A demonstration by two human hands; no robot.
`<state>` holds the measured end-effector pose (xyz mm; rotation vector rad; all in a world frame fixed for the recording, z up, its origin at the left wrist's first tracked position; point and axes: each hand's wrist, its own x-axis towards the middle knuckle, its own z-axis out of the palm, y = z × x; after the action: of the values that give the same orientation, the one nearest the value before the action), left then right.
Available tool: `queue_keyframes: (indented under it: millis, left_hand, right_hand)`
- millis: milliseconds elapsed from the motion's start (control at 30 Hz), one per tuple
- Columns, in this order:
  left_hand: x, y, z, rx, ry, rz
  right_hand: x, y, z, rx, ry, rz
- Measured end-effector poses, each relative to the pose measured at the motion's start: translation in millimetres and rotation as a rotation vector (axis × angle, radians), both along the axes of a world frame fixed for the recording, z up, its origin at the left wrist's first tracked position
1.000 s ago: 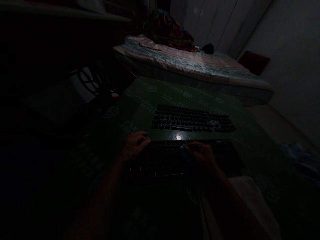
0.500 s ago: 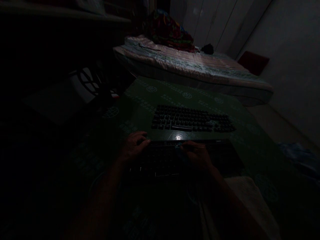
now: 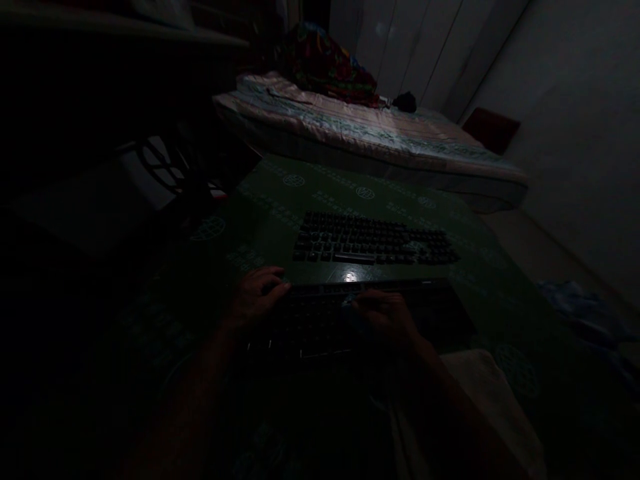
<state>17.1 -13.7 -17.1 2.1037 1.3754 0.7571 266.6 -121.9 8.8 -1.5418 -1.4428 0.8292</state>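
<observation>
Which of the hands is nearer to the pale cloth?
Right. The right hand is over the black keyboard, up and left of the pale cloth in view; the left hand is farther off, at the keyboard's left end.

Super dim: 9 o'clock's basically black, keyboard at 6 o'clock's half lost in shadow, one glare spot on the surface, bed toward 12 catches some light.
</observation>
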Motion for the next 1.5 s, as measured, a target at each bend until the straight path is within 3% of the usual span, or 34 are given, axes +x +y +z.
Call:
queue_keyframes:
  millis: [200, 467, 900, 1500]
  left_hand:
    - [1.0, -1.3, 2.7, -0.011, 0.012, -0.002]
    - [0.1, -1.4, 1.9, -0.011, 0.019, 0.001]
    - [1.4, -0.9, 2.7, -0.010, 0.010, 0.000]
    - [1.7, -1.6, 3.2, -0.024, 0.010, 0.005]
  right_hand:
    - [34.2, -7.5, 8.3, 0.062, -0.023, -0.233]
    - [13.9, -1.3, -1.7, 0.084, -0.069, -0.083]
    - [4.5, 4.6, -10.1, 0.093, -0.067, -0.149]
    - [8.9, -0.2, -9.6, 0.068, -0.070, -0.087]
